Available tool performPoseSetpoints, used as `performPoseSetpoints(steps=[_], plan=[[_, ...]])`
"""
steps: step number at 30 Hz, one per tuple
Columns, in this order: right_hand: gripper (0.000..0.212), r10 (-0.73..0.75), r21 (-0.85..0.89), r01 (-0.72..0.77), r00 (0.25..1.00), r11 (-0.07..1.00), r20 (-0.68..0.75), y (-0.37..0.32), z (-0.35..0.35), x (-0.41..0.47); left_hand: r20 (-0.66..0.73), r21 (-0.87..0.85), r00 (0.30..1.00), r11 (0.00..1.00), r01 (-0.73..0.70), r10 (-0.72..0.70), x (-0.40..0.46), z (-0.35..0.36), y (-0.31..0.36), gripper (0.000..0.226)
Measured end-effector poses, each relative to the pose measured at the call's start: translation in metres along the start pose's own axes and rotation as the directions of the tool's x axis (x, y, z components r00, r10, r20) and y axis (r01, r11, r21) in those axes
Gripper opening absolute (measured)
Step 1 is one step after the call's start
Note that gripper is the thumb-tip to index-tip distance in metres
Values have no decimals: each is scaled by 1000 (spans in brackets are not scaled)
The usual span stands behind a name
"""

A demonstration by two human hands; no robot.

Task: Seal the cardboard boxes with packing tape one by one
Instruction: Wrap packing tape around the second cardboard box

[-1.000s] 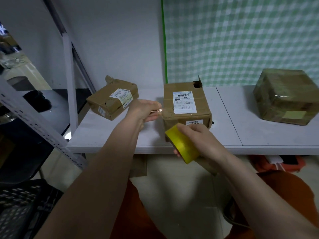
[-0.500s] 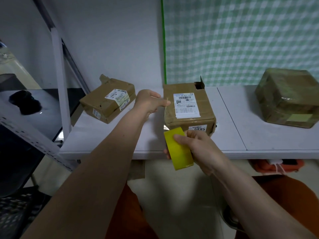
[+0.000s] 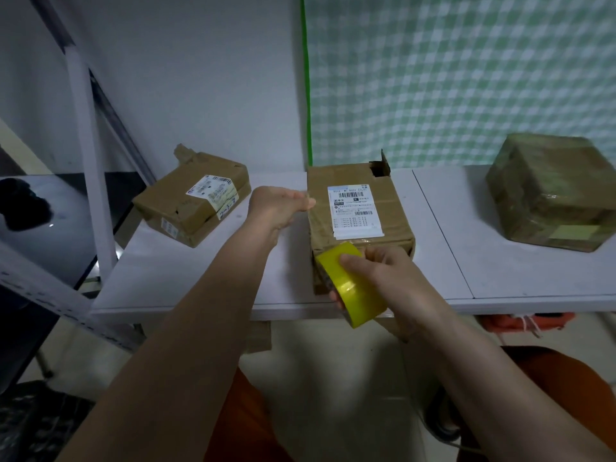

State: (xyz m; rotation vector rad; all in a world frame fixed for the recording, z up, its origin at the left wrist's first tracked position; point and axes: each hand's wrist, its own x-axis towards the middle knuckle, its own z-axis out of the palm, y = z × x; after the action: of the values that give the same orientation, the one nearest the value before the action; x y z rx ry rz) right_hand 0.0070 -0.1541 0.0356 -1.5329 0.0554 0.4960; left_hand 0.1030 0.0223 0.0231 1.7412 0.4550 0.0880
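Between the two hands sits the middle box (image 3: 358, 211) on the table (image 3: 186, 278). Left hand (image 3: 278, 208) fingers pinch the tape end at its edge, probably to stick it. Right hand (image 3: 383, 275) fingers curl round the yellow tape roll (image 3: 351, 285), ready to pull.

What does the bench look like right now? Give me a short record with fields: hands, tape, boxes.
left hand: at the top left edge of the middle box, fingers against it
right hand: grips the yellow tape roll at the box's near face
middle box: label on top, flap torn open at the far corner
left box: labelled, lying askew
right box: fully wrapped in tape
table: holds all three boxes
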Motion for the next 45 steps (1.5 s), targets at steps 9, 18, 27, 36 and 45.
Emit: performPoseSetpoints(steps=[9, 18, 27, 36, 45], plan=[[65, -181, -797, 106, 983, 595, -5, -21, -31, -10, -11, -263, 981, 948, 182, -192, -26, -10, -14, 9], [47, -748, -872, 281, 650, 401, -134, -15, -54, -11, 116, -643, 957, 714, 277, -267, -67, -5, 1, 11], [53, -524, -252, 488, 571, 836, -632, -15, -44, 36, 223, -793, 856, 423, 437, -467, -89, 5, -6, 12], [50, -587, -563, 316, 703, 764, -402, -21, -40, 73, 30, -807, 835, 479, 345, -550, -77, -4, -33, 10], [52, -638, -711, 244, 682, 659, -357, -20, -40, 81, -54, -791, 807, 518, 324, -588, -64, 9, -49, 15]])
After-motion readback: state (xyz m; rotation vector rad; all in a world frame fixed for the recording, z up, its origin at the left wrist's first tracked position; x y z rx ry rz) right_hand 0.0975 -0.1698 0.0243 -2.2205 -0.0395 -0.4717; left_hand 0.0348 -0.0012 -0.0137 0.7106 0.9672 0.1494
